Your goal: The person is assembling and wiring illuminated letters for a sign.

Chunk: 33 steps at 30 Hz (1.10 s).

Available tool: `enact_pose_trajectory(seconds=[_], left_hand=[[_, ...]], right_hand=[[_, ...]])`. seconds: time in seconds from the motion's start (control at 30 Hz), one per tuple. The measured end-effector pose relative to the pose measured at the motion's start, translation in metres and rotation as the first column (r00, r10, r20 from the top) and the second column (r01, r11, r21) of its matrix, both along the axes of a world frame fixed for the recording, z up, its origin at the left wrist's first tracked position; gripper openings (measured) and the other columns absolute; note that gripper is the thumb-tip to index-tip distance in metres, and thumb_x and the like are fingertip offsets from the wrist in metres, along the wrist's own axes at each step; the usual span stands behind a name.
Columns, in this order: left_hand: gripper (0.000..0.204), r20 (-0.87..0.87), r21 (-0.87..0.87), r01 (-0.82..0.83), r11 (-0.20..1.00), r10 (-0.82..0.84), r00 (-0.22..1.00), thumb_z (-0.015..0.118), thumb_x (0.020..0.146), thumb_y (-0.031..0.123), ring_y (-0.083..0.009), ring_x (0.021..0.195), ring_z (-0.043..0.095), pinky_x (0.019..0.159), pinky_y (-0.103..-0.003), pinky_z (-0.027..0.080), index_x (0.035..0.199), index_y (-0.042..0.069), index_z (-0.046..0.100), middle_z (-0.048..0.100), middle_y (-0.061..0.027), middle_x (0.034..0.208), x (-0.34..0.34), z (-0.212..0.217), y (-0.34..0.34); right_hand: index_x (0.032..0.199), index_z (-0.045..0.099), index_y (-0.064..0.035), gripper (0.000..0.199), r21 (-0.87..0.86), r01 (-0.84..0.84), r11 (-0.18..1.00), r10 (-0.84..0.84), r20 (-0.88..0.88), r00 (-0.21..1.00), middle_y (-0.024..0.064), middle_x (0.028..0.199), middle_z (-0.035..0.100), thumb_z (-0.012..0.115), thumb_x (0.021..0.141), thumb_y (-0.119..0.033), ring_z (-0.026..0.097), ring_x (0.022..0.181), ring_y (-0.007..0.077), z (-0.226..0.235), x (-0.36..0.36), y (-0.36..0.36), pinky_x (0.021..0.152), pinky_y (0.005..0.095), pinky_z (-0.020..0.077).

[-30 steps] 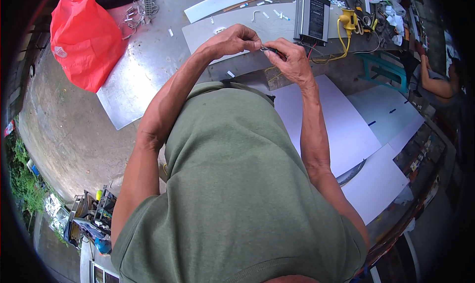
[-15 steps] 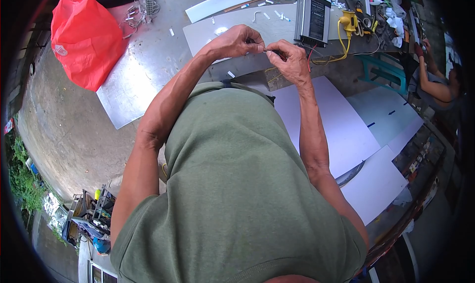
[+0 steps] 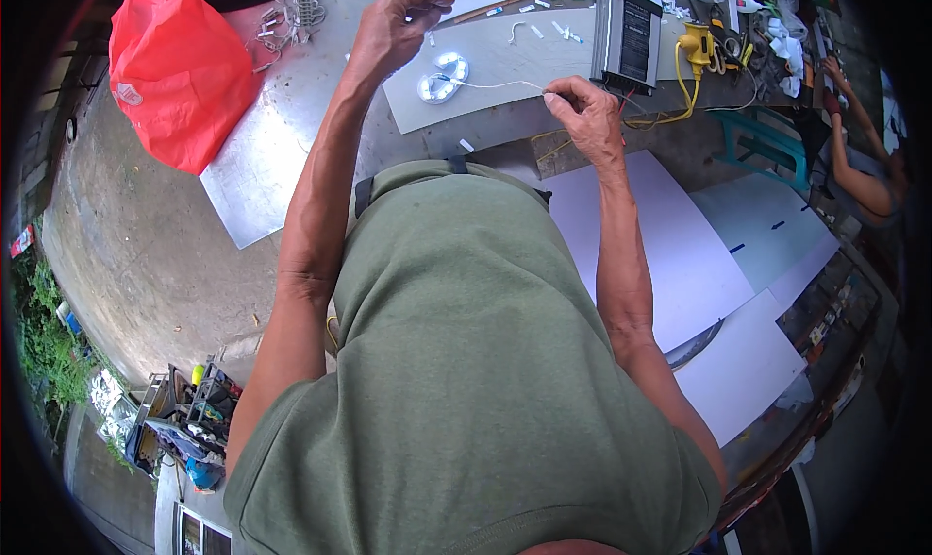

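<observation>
We hold a thin white wire taut between both hands, above the grey sheet on the tabletop. Its long axis runs left to right, rising toward our left. Our right hand pinches one end between closed fingertips; our left hand is raised and curled narrow, seemingly pinching the other end, likely to keep the wire straight. Two lit white modules lie under it. Beyond sit a black box, a yellow plug and a red bag.
</observation>
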State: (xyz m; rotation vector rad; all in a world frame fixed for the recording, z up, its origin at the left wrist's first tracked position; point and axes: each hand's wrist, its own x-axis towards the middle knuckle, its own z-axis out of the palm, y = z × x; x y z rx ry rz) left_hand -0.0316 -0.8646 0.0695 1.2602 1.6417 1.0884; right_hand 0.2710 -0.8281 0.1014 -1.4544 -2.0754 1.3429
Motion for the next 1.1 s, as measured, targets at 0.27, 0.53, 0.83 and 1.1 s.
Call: enact_pose_trajectory(seconds=[0.27,0.53,0.83,1.1], left_hand=[[0.028,-0.064,-0.18,-0.096,0.979,0.085,0.994,0.072,0.085,0.008,-0.0187,0.089,0.072,0.083,-0.03,0.056,0.112,0.001,0.073,0.076,-0.013,0.099,-0.039,-0.026,-0.049],[0.045,-0.269,-0.221,0.059,0.974,-0.119,0.956,0.084,0.075,0.019,-0.0256,0.092,0.067,0.083,-0.035,0.054,0.114,0.001,0.07,0.071,-0.0138,0.103,0.002,-0.028,-0.069],[0.039,-0.455,-0.132,0.041,0.99,-0.098,0.885,0.082,0.075,0.019,-0.0314,0.104,0.062,0.087,-0.041,0.051,0.11,0.006,0.071,0.065,-0.0121,0.107,0.034,-0.029,-0.057],[0.022,-0.506,-0.096,0.009,0.995,-0.057,0.861,0.078,0.075,0.013,-0.0313,0.094,0.061,0.079,-0.042,0.052,0.095,0.007,0.074,0.064,-0.0097,0.094,0.036,-0.038,-0.056]], right_hand=[[0.094,0.074,-0.0027,0.013,0.007,0.041,0.999,-0.041,-0.013,0.999,0.0002,0.072,0.068,0.072,0.085,-0.011,0.059,0.064,0.0054,-0.005,0.001,0.007,0.061,0.0233,0.0474],[0.093,0.075,-0.003,0.013,0.035,0.04,0.999,-0.039,-0.036,0.999,0.0001,0.071,0.068,0.073,0.085,-0.012,0.059,0.064,0.0059,-0.006,0.001,0.01,0.06,0.0238,0.0471],[0.092,0.074,-0.003,0.013,0.057,0.021,0.998,-0.017,-0.062,0.998,0.0021,0.073,0.069,0.071,0.084,-0.013,0.058,0.061,0.0071,-0.003,-0.001,0.015,0.06,0.0256,0.0481],[0.09,0.074,-0.0033,0.012,0.028,0.025,0.999,-0.022,-0.117,0.993,0.0031,0.071,0.067,0.072,0.084,-0.013,0.058,0.062,0.009,-0.011,-0.003,0.023,0.059,0.0271,0.0476]])
